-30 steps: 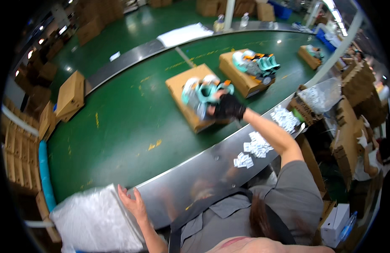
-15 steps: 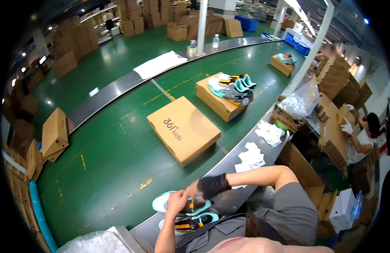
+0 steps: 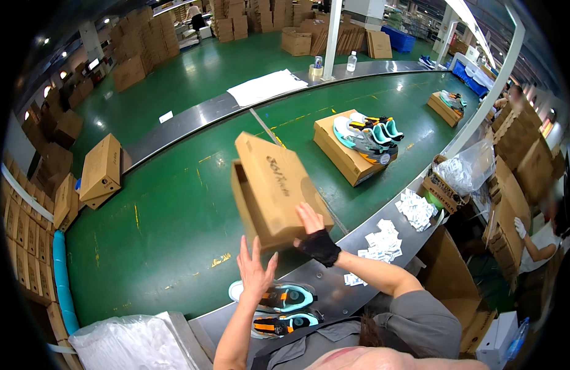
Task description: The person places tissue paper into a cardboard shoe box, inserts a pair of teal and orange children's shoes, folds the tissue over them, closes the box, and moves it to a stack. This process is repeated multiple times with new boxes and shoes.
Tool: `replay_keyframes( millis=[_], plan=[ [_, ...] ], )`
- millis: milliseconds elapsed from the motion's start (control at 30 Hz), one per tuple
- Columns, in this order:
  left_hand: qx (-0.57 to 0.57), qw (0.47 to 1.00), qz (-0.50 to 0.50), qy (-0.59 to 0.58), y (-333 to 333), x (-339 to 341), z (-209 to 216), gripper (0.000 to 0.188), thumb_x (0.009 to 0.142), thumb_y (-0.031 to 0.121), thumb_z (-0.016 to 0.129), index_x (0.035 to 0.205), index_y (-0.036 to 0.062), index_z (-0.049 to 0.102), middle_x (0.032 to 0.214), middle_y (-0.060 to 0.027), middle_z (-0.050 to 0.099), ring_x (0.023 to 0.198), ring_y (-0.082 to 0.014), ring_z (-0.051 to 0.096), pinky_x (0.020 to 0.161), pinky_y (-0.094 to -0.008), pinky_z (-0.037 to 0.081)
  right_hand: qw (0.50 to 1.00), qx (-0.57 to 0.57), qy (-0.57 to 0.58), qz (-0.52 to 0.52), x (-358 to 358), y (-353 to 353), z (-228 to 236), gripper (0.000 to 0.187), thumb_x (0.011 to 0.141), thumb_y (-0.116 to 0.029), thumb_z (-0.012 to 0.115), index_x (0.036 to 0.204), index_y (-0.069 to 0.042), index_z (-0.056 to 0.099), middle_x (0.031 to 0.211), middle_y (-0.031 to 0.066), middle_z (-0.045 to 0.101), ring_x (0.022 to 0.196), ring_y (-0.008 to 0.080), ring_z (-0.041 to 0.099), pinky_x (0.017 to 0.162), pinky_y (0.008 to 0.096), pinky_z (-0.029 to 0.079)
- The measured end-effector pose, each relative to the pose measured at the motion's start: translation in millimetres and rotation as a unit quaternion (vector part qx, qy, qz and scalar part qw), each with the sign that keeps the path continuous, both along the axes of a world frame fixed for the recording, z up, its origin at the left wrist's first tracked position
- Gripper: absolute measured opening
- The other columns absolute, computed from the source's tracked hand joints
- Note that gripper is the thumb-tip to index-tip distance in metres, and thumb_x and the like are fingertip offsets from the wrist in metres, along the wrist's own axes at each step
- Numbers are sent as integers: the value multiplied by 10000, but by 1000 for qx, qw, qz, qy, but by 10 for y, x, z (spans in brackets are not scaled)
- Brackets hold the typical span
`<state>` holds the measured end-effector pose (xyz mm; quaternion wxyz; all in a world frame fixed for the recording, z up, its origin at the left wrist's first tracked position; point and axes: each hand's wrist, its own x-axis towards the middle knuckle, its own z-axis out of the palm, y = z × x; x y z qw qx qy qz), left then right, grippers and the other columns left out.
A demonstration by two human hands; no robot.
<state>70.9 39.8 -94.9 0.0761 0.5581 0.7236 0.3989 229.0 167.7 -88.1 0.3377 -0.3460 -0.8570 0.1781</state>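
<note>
With my right hand [image 3: 316, 237] gripping the tilted open box [image 3: 274, 188] above the belt [image 3: 174, 228] and my left hand [image 3: 255, 271] spread empty below, it risked slipping onto the shoes [image 3: 279, 308].

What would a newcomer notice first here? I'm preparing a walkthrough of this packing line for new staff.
The open shoebox, tipped up over the green belt, with the right hand on its lower edge and the left hand open just below it. Next, the teal and orange shoes on the metal ledge near the person. Farther along the belt, another pair lies on a closed box.
</note>
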Motion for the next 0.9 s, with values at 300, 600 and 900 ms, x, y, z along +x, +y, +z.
replay_keyframes(
  millis=[300,600,900],
  plan=[
    [-210,971,5,114,-435,-435,-456,461,819,444,518,873,8,658,1114,-153,529,1160,-373,361,931,-577,243,723,-472,470,-181,1490,22,-586,358,777,-166,606,1085,-94,439,982,79,543,860,192,560,644,308,478],
    [3,1000,3,21,-842,-545,-299,283,773,157,622,996,-1,553,1087,-184,536,1027,-346,499,885,-390,398,960,-137,-185,-160,1567,-1349,-1088,316,774,-241,585,1042,-83,527,932,139,494,836,326,556,693,422,472],
    [86,922,371,-70,-2667,-1418,-83,244,864,77,466,1063,-41,543,1003,-147,582,934,-240,553,816,-328,429,996,-18,13,-86,1207,-1089,-519,118,815,-28,510,913,12,562,821,150,580,758,332,567,673,388,469]
  ],
)
